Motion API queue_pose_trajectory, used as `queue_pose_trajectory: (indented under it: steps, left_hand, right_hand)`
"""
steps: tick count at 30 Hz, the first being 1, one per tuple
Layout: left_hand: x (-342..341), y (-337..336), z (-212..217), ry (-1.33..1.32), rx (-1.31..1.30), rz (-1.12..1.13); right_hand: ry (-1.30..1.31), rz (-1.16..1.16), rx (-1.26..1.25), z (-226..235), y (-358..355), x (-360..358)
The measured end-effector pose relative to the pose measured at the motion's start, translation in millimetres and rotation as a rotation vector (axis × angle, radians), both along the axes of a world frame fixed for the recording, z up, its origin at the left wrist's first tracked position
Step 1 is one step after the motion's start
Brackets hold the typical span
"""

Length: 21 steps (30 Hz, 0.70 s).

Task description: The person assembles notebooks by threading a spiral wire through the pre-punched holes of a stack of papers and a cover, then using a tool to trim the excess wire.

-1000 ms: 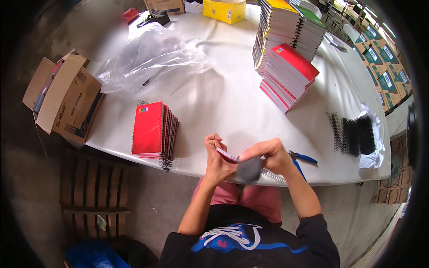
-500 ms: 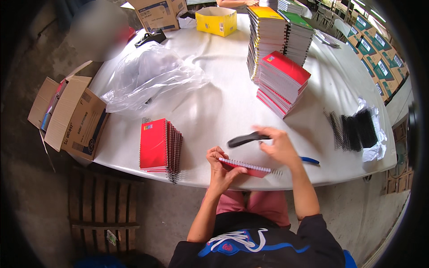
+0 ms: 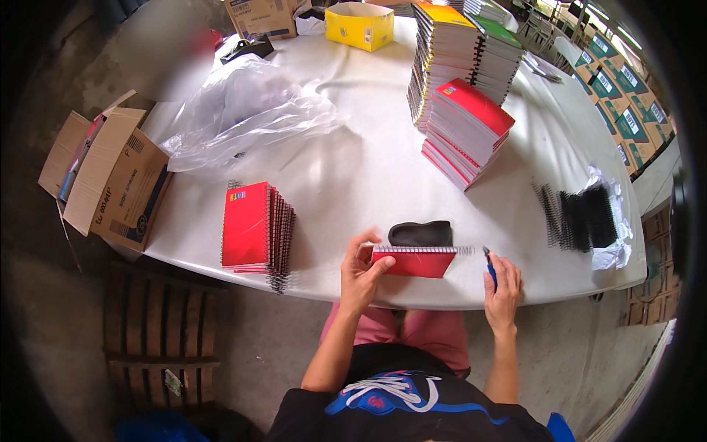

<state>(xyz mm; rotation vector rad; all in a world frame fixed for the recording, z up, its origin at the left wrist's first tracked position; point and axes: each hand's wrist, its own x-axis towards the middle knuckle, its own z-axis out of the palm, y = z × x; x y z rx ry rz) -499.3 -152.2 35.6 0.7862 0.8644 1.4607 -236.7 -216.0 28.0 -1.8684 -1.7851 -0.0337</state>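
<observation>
My left hand grips a red spiral notebook by its left end, spine side up. The wire coil sticks out past the notebook's right end. Just right of that coil, my right hand is closed round blue-handled pliers, their metal tip pointing up and away from me. Behind the notebook lies a flat black object with rounded ends; its kind is unclear. A pile of red spiral notebooks sits to the left, coils jutting from its edges.
Stacked red notebooks stand at the right, before taller yellow-topped and green-topped stacks. Black coils lie on crumpled white paper. Clear plastic, an open carton and a yellow box line the left and back.
My right hand has put the black object down behind the notebook and picked up the blue-handled pliers. The left hand keeps hold of the notebook, whose red cover now faces me more.
</observation>
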Motion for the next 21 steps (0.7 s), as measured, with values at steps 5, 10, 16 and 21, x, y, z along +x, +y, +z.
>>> queue_pose_trajectory:
  steps: [5, 10, 16, 21]
  left_hand:
    - [4, 2, -17, 0.115, 0.2, 0.136]
    - [7, 2, -11, 0.425, 0.332, 0.405]
    - [16, 0, 7, 0.211, 0.22, 0.315]
    - [8, -2, -11, 0.387, 0.331, 0.415]
  right_hand:
    - [0.45, 0.214, 0.154, 52, 6, -55]
    - [0.258, 0.46, 0.053, 90, 5, -103]
    - [0.155, 0.435, 0.015, 91, 11, -112]
    - [0.095, 0.44, -0.008, 94, 10, -112]
